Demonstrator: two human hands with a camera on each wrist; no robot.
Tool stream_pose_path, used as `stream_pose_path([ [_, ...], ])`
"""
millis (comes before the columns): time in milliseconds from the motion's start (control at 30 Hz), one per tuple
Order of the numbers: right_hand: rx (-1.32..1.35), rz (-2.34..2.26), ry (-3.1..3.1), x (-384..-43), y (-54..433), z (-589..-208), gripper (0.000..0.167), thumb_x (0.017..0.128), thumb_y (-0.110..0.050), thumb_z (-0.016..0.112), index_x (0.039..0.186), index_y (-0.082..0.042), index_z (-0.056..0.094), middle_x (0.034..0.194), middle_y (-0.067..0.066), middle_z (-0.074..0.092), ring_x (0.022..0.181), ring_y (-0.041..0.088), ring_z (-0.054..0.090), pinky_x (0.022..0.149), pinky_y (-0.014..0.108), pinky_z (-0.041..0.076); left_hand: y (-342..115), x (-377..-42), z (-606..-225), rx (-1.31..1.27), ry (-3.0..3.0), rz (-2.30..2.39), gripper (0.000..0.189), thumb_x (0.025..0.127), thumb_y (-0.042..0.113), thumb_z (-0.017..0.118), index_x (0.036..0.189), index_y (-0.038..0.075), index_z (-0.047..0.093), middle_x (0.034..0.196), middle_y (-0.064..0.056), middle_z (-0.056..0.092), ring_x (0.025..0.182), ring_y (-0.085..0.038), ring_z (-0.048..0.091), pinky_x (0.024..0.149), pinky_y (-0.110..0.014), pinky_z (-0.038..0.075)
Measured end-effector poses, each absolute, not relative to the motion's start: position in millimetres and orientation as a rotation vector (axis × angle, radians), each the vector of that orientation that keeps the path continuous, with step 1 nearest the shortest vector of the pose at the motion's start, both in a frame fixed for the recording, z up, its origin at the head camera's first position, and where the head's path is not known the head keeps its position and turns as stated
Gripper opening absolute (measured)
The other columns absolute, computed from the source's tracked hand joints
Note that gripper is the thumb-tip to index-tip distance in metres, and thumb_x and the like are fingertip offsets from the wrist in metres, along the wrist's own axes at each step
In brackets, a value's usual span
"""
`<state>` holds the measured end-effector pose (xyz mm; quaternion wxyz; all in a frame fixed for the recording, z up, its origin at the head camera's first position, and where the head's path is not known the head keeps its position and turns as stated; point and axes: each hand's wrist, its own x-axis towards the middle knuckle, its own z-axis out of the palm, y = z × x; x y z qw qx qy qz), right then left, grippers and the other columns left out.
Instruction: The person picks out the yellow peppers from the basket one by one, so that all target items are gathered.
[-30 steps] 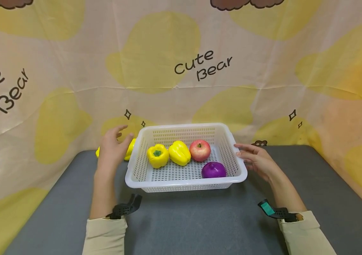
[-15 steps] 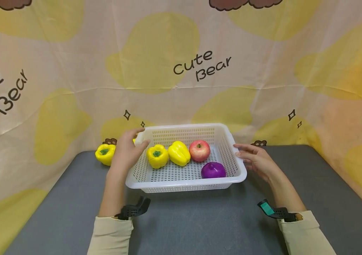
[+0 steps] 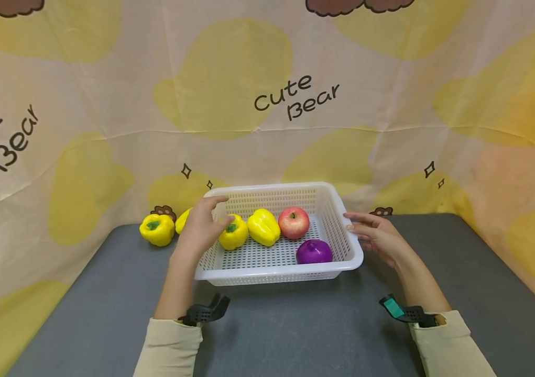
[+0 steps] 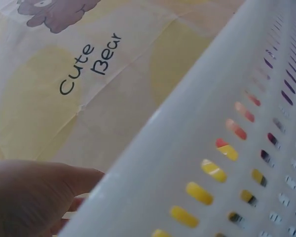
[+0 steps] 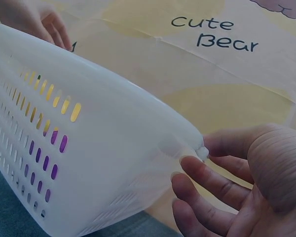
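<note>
A white plastic basket (image 3: 258,271) sits on the grey table, its near side tipped slightly up in view. It holds two yellow bell peppers (image 3: 264,227), a red apple (image 3: 294,223) and a purple onion (image 3: 314,252). My left hand (image 3: 199,226) hovers over the basket's left end with thumb and fingers spread apart, overlapping the leftmost pepper inside. In the left wrist view, this hand (image 4: 34,197) shows beyond the rim. My right hand (image 3: 380,238) pinches the right rim between thumb and fingertips, plainer in the right wrist view (image 5: 227,182).
Two more yellow peppers lie outside on the left: one whole pepper (image 3: 157,230) and another (image 3: 183,221) partly hidden behind my left hand. A printed cloth (image 3: 229,94) hangs behind the grey table (image 3: 295,330). Dark straps circle both wrists.
My left hand has moved right, from over the outside peppers to the basket's left end, uncovering the outer pepper. The right hand keeps its grip and the basket barely moves.
</note>
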<state>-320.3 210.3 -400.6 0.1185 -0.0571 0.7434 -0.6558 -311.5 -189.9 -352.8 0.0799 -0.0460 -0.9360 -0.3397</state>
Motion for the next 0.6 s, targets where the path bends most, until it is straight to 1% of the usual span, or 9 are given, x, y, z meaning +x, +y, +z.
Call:
stream_pose_path([
  [200,-0.166,-1.92,2.175,-321,211,-400,0.059,0.099,-0.026,0.066,0.15,-0.004,0.046,0.107,-0.015,0.067,0.095,0.007,0.071,0.081,0.033,0.062,-185,-314,-358,-0.165,-2.846,-1.0,0.057,0.093,0.023,0.071,0.146,0.013,0.052,0.152,-0.012,0.051,0.144,-0.036,0.044,0.117,-0.058,0.038],
  [400,-0.162,-1.917,2.177,-321,210,-401,0.059,0.098,-0.026,0.066,0.149,-0.004,0.046,0.108,-0.015,0.067,0.095,0.007,0.071,0.081,0.033,0.062,-185,-314,-363,-0.152,-2.91,-1.0,0.057,0.093,0.023,0.072,0.146,0.013,0.053,0.152,-0.013,0.051,0.143,-0.037,0.045,0.114,-0.059,0.041],
  [600,-0.161,-1.923,2.173,-321,210,-401,0.06,0.098,-0.027,0.066,0.15,-0.005,0.046,0.108,-0.014,0.067,0.096,0.006,0.071,0.082,0.033,0.062,-185,-316,-366,-0.281,-2.953,-0.929,0.055,0.091,0.018,0.075,0.142,0.009,0.057,0.15,-0.014,0.053,0.143,-0.036,0.045,0.117,-0.056,0.039],
])
